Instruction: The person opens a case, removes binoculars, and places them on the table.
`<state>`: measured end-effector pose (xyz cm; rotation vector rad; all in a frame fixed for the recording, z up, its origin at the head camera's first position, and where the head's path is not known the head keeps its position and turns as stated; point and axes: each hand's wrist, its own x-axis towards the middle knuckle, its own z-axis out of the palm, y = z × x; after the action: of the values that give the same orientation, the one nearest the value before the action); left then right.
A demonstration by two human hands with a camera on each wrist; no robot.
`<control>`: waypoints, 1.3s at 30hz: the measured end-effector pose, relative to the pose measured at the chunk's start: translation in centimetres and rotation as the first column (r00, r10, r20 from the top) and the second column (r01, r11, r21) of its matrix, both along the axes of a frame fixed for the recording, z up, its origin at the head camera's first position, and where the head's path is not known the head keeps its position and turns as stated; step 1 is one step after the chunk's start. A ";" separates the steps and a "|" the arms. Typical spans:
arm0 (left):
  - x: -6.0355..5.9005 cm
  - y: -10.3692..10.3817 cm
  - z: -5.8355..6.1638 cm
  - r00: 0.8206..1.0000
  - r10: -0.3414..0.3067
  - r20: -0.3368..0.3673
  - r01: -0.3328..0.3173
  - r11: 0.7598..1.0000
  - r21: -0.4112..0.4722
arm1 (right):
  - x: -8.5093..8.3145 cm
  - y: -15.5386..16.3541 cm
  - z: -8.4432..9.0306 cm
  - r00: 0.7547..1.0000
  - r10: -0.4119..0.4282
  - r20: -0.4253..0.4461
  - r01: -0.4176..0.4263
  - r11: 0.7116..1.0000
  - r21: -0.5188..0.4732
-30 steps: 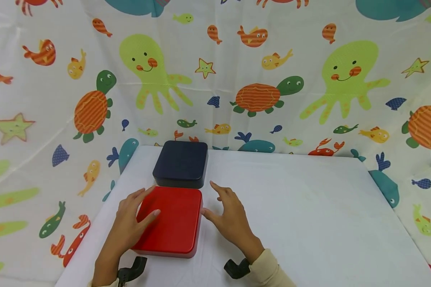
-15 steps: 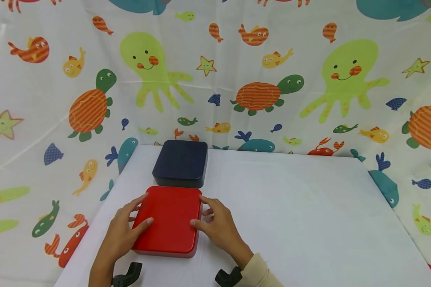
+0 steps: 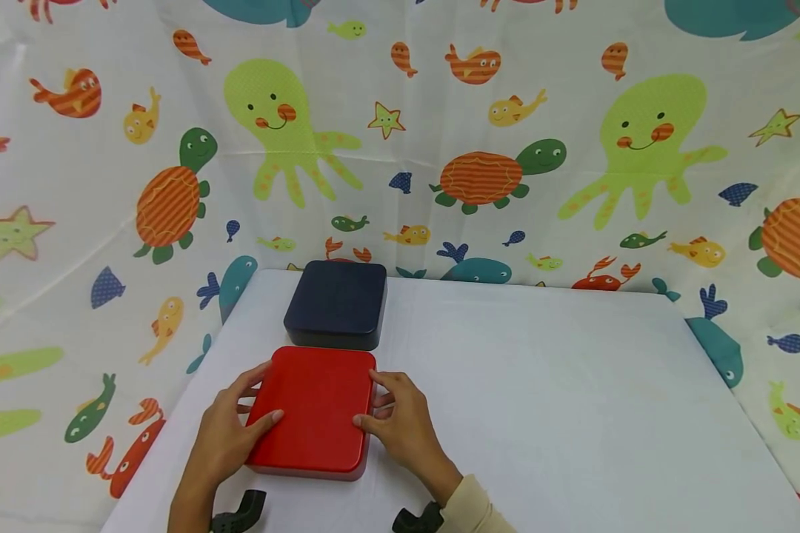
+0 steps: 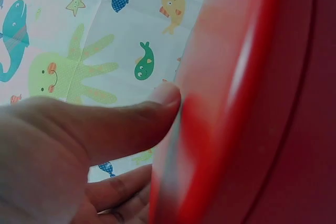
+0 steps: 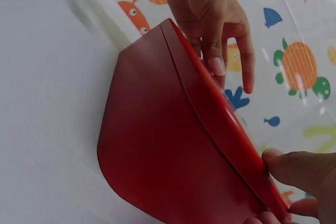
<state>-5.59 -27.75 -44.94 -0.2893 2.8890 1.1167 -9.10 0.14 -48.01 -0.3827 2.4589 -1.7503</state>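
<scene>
A flat red square box (image 3: pixel 313 411) lies on the white table (image 3: pixel 540 385) near its front left. My left hand (image 3: pixel 256 400) grips its left side, thumb on top and fingers along the edge. My right hand (image 3: pixel 375 403) holds the right side the same way. In the left wrist view my thumb (image 4: pixel 157 103) presses against the red box (image 4: pixel 262 129). The right wrist view shows the red box (image 5: pixel 168 150) with the left hand (image 5: pixel 215 30) at its far edge and my right thumb (image 5: pixel 294 169) on the near rim. A dark navy box (image 3: pixel 336 303) sits just behind it.
A curtain printed with sea creatures (image 3: pixel 480 148) closes off the back and both sides of the table. Black wrist camera mounts (image 3: pixel 240 511) show at the bottom edge. The table's left edge runs close to the red box.
My right hand moved left from the table onto the red box's right edge. The left hand shifted from lying on top to grasping the left side. Both boxes stayed put.
</scene>
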 end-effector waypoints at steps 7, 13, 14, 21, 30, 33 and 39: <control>-0.3 0.0 0.0 1.000 -0.006 0.000 0.006 1.000 -0.028 | 0.0 -0.4 -0.1 1.000 -0.023 0.002 0.023 0.999 -0.034; -0.4 0.0 0.6 1.000 -0.015 0.000 0.015 0.996 -0.082 | -0.1 -0.8 0.1 0.999 -0.039 0.005 0.039 0.996 -0.076; -0.4 0.0 0.7 1.000 -0.019 -0.004 0.018 0.996 -0.091 | -0.2 -0.8 0.2 0.999 -0.045 0.008 0.045 0.996 -0.077; -0.3 0.5 1.9 0.999 -0.025 -0.021 0.023 0.993 -0.115 | -0.2 -0.5 1.3 0.997 -0.078 0.021 0.080 0.993 -0.083; -0.6 1.5 2.8 0.998 -0.034 -0.056 0.028 0.995 -0.097 | -0.1 0.9 2.4 0.994 -0.100 0.047 0.106 0.981 -0.162; -0.8 2.1 2.9 0.998 -0.039 -0.057 0.035 0.997 -0.063 | -0.1 1.6 2.4 0.992 -0.116 0.051 0.123 0.976 -0.178; -1.1 3.5 2.6 0.997 -0.052 -0.065 0.052 0.999 0.007 | 0.2 3.4 2.1 0.988 -0.149 0.051 0.156 0.970 -0.186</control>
<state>-6.69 -24.23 -42.32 -0.1796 2.9285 1.1509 -8.94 3.56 -45.90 -0.1777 2.3603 -2.0420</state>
